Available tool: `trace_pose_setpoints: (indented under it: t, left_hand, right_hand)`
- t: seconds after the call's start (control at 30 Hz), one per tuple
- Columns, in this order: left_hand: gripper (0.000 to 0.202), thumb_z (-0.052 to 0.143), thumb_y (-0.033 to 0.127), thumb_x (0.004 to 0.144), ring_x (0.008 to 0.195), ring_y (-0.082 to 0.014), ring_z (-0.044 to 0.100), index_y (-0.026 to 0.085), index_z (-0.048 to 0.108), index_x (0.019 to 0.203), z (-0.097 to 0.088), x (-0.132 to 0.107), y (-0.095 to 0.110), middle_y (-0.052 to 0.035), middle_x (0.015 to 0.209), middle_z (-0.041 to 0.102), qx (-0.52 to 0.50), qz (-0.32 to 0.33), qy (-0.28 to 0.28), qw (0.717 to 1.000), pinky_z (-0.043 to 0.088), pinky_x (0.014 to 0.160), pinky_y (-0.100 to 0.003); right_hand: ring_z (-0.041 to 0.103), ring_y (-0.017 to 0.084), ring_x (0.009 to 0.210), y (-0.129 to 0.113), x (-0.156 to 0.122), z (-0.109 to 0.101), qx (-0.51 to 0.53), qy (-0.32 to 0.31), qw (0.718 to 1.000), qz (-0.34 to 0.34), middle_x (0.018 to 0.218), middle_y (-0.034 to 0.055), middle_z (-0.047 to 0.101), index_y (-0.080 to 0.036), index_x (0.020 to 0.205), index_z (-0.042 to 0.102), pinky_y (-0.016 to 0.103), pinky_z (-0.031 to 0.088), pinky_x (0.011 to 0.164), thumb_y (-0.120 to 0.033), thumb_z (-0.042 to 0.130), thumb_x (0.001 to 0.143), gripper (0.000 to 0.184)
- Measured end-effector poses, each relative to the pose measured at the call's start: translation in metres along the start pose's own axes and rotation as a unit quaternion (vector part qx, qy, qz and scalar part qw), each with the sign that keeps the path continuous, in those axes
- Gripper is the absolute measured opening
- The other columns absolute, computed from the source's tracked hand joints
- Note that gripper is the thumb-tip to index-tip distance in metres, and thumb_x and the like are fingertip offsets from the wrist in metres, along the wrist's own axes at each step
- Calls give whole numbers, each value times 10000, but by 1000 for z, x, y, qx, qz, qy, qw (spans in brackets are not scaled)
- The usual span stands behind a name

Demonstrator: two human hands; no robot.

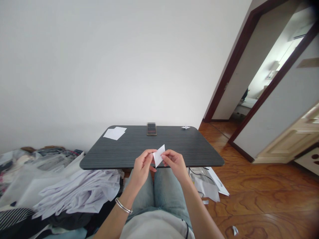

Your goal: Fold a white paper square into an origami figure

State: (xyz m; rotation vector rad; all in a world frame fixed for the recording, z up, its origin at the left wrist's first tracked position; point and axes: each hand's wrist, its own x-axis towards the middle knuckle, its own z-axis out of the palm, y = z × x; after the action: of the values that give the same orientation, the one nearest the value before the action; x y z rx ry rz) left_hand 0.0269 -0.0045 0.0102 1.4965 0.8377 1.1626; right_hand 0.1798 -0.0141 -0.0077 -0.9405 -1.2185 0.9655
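Both my hands hold a small folded piece of white paper [159,155] just above the near edge of a dark wood-grain table [194,149]. My left hand [143,166], with a silver bracelet on its wrist, pinches the paper's left side. My right hand [175,161] pinches its right side. The fingers of both hands are closed on the paper. My knees in light jeans show below the hands.
On the table lie a stack of white paper sheets [115,133] at the far left, a phone [151,128] at the far middle and a small folded paper figure [185,127] at the far right. Clothes and plastic bags [62,189] pile on the left. Papers [208,186] lie on the wooden floor; a doorway [256,89] opens at right.
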Motion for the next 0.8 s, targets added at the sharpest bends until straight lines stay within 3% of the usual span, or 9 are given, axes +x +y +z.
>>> trace_pose_setpoints:
  t: [0.27, 0.53, 0.67, 0.8]
  left_hand:
    - [329, 563, 351, 827, 716, -148, 617, 164, 550, 1097, -4, 0, -2, -35, 809, 636, 15, 15, -46, 999, 539, 524, -211]
    - [152, 601, 287, 793, 700, -142, 620, 171, 523, 850, -11, 5, -3, -11, 772, 636, 50, 26, -90, 994, 515, 552, -215]
    - [90, 622, 230, 756, 712, -142, 600, 162, 567, 780, -15, 8, -2, -16, 768, 617, 103, 60, -79, 990, 512, 611, -232]
    - [112, 645, 243, 736, 752, -152, 598, 157, 579, 765, -16, 8, 2, -24, 787, 618, 90, 79, -81, 989, 502, 658, -244]
  right_hand:
    - [503, 97, 484, 1, 0, -1, 13, 21, 1000, 0, 540, -24, 581, -172, 730, 651, 209, 439, 469, -367, 676, 732, 197]
    - [494, 96, 461, -4, 0, -1, 13, -2, 1000, 2, 529, -30, 561, -170, 661, 593, 217, 428, 464, -428, 674, 728, 279]
    - [477, 90, 443, -6, 0, -1, 26, -11, 1000, 2, 511, -38, 541, -177, 653, 573, 212, 416, 445, -457, 677, 721, 307]
    - [485, 90, 442, -11, -1, 0, 47, -17, 999, 6, 518, -37, 542, -180, 658, 571, 209, 422, 436, -475, 685, 708, 319]
